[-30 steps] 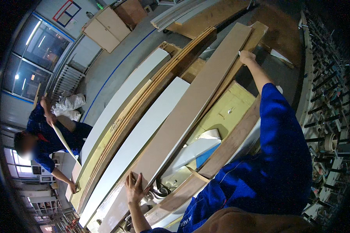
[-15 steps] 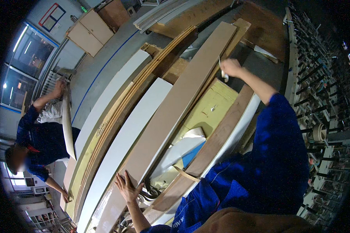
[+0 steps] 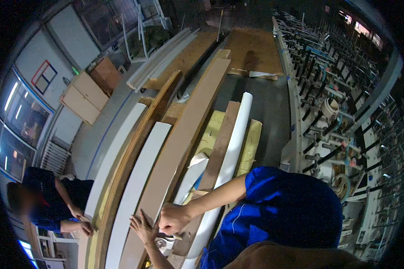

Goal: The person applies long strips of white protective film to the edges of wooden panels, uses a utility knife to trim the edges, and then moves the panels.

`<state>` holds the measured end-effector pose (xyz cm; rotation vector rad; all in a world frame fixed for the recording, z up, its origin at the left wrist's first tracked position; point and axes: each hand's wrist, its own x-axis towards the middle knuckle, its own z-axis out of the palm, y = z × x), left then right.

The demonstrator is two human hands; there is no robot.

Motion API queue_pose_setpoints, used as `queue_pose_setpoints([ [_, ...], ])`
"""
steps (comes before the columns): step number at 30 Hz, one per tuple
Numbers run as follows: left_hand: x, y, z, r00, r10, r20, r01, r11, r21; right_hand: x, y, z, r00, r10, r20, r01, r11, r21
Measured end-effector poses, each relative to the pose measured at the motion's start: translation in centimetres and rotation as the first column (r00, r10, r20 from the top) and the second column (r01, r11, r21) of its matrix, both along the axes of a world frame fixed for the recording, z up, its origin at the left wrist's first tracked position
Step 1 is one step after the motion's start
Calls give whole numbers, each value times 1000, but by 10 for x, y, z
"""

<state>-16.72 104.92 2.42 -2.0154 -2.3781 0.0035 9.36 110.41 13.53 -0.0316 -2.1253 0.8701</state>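
My left hand (image 3: 144,228) lies spread on a long beige-brown panel (image 3: 184,134), near its right edge. Close beside it, my right hand (image 3: 174,218) is closed in a fist at that same edge. Whatever the right fist grips is hidden; a small pale scrap shows just under it. Curled pale strip material (image 3: 165,244) lies below both hands. To the left of the panel runs a long white curved panel (image 3: 143,166).
A co-worker (image 3: 54,201) bends over a stack of curved wooden layers (image 3: 130,148) at the left, both hands on its near end. White and brown curved pieces lie to my right. A rack of clamps (image 3: 332,107) lines the right side.
My right hand has come back from the panel's far part to beside my left hand. The co-worker's raised hand has come down to the stack. My view has shifted.
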Motion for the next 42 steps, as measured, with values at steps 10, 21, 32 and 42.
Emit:
queue_pose_setpoints([
  [10, 166, 87, -17, 373, -544, 752, 224, 839, 496, -27, 1, -9, 945, -266, 187, 263, 964, 45],
  [21, 206, 158, 10, -413, -297, 861, -216, 950, 224, 138, 204, -56, 589, -590, 552, 696, 718, 26],
  [32, 146, 19, 37, -297, -254, 920, -649, 761, 0, 192, 325, -171, 503, -724, 472, 193, 626, 755],
  [42, 70, -524, 300, 326, 573, 752, -694, -396, 602, 176, 344, -156, 361, -679, 639, 75, 704, 706],
])
